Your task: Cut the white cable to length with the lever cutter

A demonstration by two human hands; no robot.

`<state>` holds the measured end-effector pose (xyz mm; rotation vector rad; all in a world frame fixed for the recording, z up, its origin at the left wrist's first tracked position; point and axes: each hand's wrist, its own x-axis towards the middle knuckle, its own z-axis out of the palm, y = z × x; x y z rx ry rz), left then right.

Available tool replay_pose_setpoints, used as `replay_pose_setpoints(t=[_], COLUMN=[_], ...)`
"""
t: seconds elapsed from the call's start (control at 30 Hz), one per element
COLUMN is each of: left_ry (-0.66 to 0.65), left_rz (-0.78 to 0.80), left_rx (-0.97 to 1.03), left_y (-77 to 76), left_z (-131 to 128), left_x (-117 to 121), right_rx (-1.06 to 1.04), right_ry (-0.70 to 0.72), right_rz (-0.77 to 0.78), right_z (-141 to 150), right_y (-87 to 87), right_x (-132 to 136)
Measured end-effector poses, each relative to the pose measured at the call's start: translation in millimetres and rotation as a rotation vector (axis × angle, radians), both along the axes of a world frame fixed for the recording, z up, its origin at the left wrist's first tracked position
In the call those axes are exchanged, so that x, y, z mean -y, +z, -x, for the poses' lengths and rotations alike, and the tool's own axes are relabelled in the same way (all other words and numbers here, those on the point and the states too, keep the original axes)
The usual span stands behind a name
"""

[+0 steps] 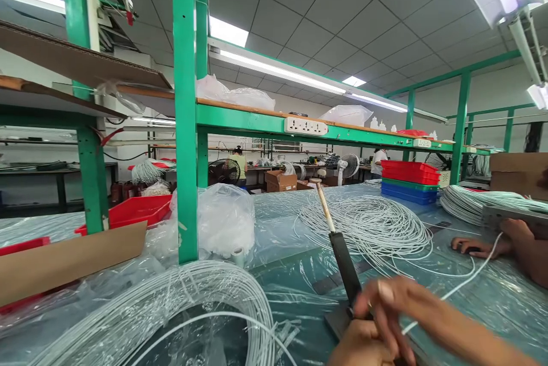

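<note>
My right hand (391, 303) reaches in from the right at the bottom, its fingers bent and slightly smeared by motion. Just below, my left hand (363, 343) is curled closed, partly overlapped by the right. Whatever lies between the fingers is hidden. Beyond them a lever-like tool (342, 260) stands tilted, with a black grip and a worn, pale upper rod; its dark base (334, 320) is partly covered by my hands. A white cable (456, 294) runs from the right and disappears by my right hand. At left lies a large coil of white cable (214, 280).
Another loose white cable coil (368, 229) lies behind the tool. At right, another person's hands (475, 246) rest near a metal block (514, 217). Stacked red and blue trays (409, 183) stand farther back. A green post (185, 126) and shelf rise at left, beside plastic bags (225, 217).
</note>
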<state>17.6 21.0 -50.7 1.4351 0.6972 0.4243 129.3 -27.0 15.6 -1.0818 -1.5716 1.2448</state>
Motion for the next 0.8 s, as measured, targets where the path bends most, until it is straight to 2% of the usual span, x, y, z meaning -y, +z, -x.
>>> replay_pose_setpoints(t=[0.03,0.07,0.1,0.13,0.23,0.33,0.47,0.6,0.7,0.8], left_ry=[0.009,0.009,-0.001,-0.012,-0.071,-0.079,0.019,0.066,0.044,0.010], left_rz=[0.017,0.033,0.035,0.014,-0.107,-0.191,-0.214,-0.073,0.083,0.230], left_rx=[-0.035,-0.077,-0.116,-0.139,-0.103,-0.090,-0.109,-0.116,-0.086,-0.044], left_y=[3.0,4.7,4.8,3.1,-10.2,-26.6,-35.1,-25.0,-15.4,-10.3], left_z=[1,2,3,5,8,6,0,-2,-2,0], left_x=[2,3,3,1,-8,-20,-23,-17,-13,-14], right_rx=[0.048,0.044,0.012,-0.002,0.024,0.078,0.085,0.053,0.019,-0.036], right_ry=[-0.077,-0.234,-0.387,-0.467,-0.520,-0.476,-0.388,-0.371,-0.398,-0.397], right_rz=[-0.104,-0.217,-0.255,-0.246,-0.065,0.110,0.213,0.259,0.250,0.210], right_z=[-9,-18,-28,-37,-55,-55,-42,-36,-39,-46], right_y=[11.7,22.1,30.6,36.6,41.5,35.8,31.6,32.5,35.1,42.2], right_x=[-21,-44,-69,-93,-153,-186,-205,-214,-210,-190])
